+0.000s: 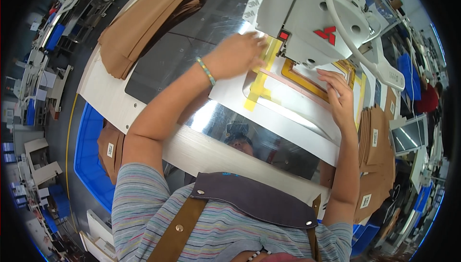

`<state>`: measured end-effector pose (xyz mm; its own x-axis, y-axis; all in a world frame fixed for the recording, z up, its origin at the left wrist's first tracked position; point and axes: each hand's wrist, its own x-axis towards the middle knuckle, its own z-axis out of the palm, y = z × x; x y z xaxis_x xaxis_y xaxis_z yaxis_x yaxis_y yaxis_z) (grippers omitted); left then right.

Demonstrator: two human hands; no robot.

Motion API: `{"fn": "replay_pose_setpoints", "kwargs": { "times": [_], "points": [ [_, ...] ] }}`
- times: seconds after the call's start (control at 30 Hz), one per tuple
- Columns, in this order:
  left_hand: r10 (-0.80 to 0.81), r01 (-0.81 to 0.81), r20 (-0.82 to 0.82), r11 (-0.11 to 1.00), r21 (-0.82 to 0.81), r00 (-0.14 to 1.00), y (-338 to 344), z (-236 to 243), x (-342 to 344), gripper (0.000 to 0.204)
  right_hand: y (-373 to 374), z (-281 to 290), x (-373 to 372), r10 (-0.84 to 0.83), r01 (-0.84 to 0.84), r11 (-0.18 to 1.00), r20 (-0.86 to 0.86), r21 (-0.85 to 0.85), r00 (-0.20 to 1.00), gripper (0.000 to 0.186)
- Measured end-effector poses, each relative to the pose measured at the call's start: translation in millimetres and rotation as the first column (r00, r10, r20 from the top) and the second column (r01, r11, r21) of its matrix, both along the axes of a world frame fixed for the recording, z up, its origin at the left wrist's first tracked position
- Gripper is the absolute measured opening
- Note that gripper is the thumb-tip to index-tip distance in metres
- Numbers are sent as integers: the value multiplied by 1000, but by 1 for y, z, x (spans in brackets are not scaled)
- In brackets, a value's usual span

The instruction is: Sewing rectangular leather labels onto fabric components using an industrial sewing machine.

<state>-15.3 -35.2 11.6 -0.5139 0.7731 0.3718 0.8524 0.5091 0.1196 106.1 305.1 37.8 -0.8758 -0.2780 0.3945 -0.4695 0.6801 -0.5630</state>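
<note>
Under the sewing machine (307, 17), the orange frame (289, 72) lies between the left hand (242, 54), its grip too blurred to tell, and loosely open right hand (340, 96); uneven pressing could skew it.

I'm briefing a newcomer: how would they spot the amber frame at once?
Start at the big white machine with a red emblem. Just below it in the picture, beside the person's right hand, lies the amber frame. Unlike the yellow strips farther left, it is a darker, angular outline around an opening.
</note>
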Motion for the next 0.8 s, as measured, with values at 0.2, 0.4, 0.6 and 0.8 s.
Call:
{"fn": "replay_pose_setpoints", "kwargs": {
  "times": [0.2,0.4,0.6,0.8],
  "points": [
    [635,-661,-222,748,-62,740,-120,22,-105,34,8,-13,-3,-202,190,914,6,-358,979,50],
    [747,-779,-250,624,-56,616,-210,-9,-141,29,4,-21,-1,-150,128,901,-21,-414,988,53],
    [839,-842,71,537,47,539,-233,6,-172,34,8,-21,-3,-156,106,961,-181,-257,971,43],
    [829,-837,119,531,135,546,-238,38,-163,35,5,-16,2,-93,63,992,-292,-111,952,34]
  ]
}}
